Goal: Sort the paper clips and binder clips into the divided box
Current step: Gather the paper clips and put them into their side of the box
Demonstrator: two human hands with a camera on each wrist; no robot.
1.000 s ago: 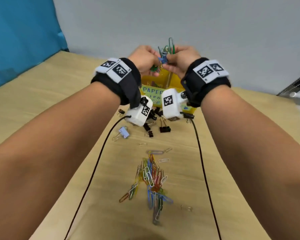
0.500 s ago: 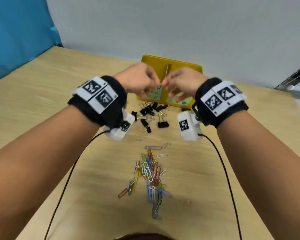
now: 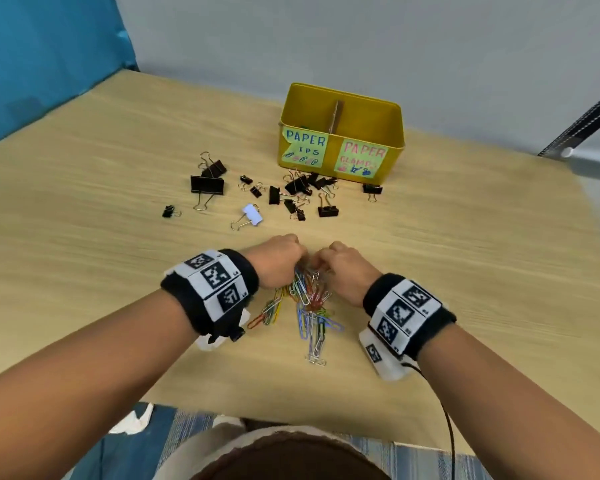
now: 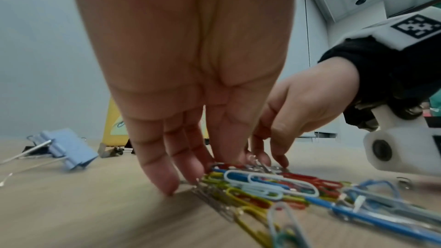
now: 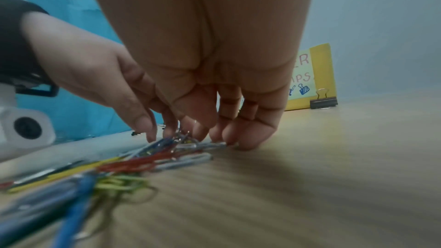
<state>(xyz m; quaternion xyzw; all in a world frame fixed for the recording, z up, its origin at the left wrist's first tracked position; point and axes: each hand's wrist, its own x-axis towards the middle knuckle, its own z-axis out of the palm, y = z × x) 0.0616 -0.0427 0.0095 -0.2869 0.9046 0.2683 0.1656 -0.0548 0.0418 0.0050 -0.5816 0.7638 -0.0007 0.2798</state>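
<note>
Both hands sit at the far end of the heap of coloured paper clips (image 3: 305,306), just below the middle of the head view. The left hand (image 3: 279,263) points its fingers (image 4: 164,167) down, tips on the table (image 3: 101,209) and against the edge of the heap; they are nearly straight, and whether they pinch a clip cannot be told. The right hand (image 3: 343,268) has its fingertips (image 5: 241,137) bunched on the clips beside the left hand (the right-wrist view is blurred, so a firm grip cannot be told either). The two hands almost touch.

The yellow divided box (image 3: 342,131) stands upright in the upper middle of the head view, well apart from the hands. A cardboard divider (image 3: 336,114) splits it; the left label reads PAPER and the right PAPER CLAMPS.

Black binder clips (image 3: 298,188) lie scattered on the table between the box and the hands, several just in front of the box. A light blue binder clip (image 3: 252,214) lies nearer the hands, left of centre; it shows at the left edge of the left-wrist view.

A blue panel (image 3: 42,53) fills the upper left.
</note>
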